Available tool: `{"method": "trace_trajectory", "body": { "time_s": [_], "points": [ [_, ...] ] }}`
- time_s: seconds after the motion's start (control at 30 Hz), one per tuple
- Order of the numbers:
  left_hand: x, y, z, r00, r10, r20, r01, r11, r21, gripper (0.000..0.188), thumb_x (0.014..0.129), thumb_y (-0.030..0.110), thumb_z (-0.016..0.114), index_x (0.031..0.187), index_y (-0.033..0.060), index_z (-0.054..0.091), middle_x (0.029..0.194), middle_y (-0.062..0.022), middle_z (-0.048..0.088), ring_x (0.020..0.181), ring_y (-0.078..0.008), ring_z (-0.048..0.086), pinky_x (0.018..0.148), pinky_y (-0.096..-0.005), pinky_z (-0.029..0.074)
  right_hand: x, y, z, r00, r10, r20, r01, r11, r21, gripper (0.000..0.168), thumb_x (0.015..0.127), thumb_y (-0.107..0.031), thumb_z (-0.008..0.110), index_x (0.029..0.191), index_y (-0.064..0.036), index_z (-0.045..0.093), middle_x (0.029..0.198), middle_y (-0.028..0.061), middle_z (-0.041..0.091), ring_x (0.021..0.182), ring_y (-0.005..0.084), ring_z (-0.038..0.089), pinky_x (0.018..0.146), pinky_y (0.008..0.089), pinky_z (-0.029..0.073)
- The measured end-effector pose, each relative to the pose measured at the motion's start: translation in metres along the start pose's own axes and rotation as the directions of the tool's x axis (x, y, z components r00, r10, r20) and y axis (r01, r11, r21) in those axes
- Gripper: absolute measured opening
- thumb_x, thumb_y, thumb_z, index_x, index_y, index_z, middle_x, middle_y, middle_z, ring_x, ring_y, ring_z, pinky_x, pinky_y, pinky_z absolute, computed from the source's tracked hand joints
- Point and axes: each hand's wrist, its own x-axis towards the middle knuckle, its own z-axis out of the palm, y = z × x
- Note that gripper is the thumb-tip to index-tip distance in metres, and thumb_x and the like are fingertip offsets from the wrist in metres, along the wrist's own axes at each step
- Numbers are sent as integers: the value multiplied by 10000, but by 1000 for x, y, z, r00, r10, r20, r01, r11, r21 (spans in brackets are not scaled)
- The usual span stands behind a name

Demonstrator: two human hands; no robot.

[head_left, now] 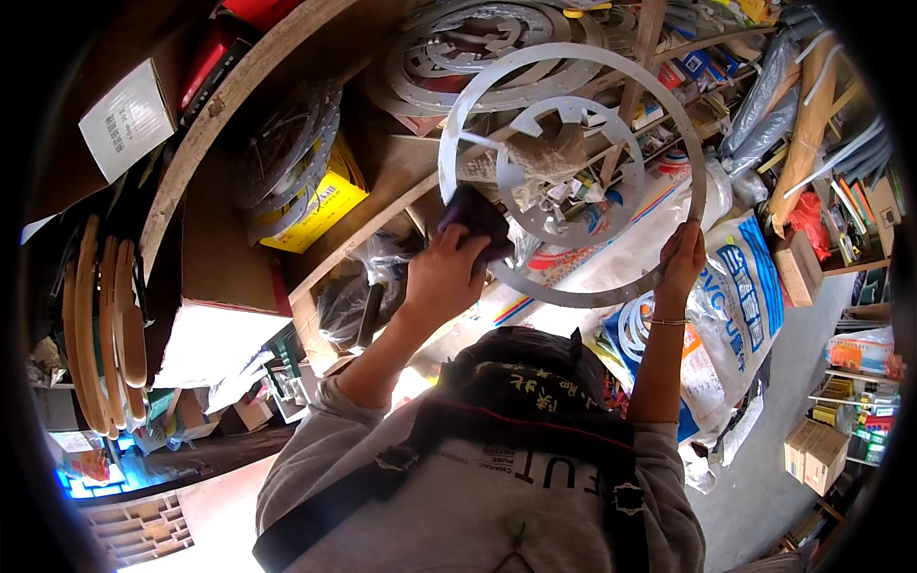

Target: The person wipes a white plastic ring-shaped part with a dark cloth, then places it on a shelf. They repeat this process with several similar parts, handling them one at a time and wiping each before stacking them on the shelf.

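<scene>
My left hand grips a dark cloth, which is pressed against the left side of a large flat metal ring. With fingers wrapped on its right edge, my right hand holds the ring up. A smaller notched ring sits inside the large one, joined to it by a narrow strip at the left. Beyond it, more flat perforated metal rings lie stacked on a wooden shelf.
At the left, more perforated metal plates lean on a yellow box beside a large cardboard box. Printed plastic sacks stand at the right. A wooden shelf edge runs diagonally beyond my left hand.
</scene>
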Motion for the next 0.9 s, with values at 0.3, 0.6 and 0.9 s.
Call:
{"method": "trace_trajectory", "body": {
  "time_s": [0.3,0.6,0.9],
  "points": [
    [45,-33,-60,926,-225,-303,56,876,-479,254,768,193,597,1000,98,639,949,-148,614,832,-317,604,735,-347,475,-11,-14,-10,991,0,134,-7,999,53,303,951,-303,440,717,-112,472,556,-52,409,456,22,366,416,179,292],
    [131,-40,-53,973,-226,-49,231,965,128,343,741,317,565,1045,170,627,1039,-148,614,965,-327,578,809,-384,471,-23,-27,-16,985,-95,141,99,995,-16,301,954,-301,432,742,-97,492,559,-47,423,460,21,364,421,177,286],
    [190,-1,-75,966,-132,-222,148,988,54,367,742,349,531,1056,185,626,999,-149,632,940,-340,591,808,-430,471,-30,-43,-26,966,-134,219,155,985,-80,267,957,-269,429,779,-80,490,581,-44,441,467,23,384,430,181,317]
  ]
}}
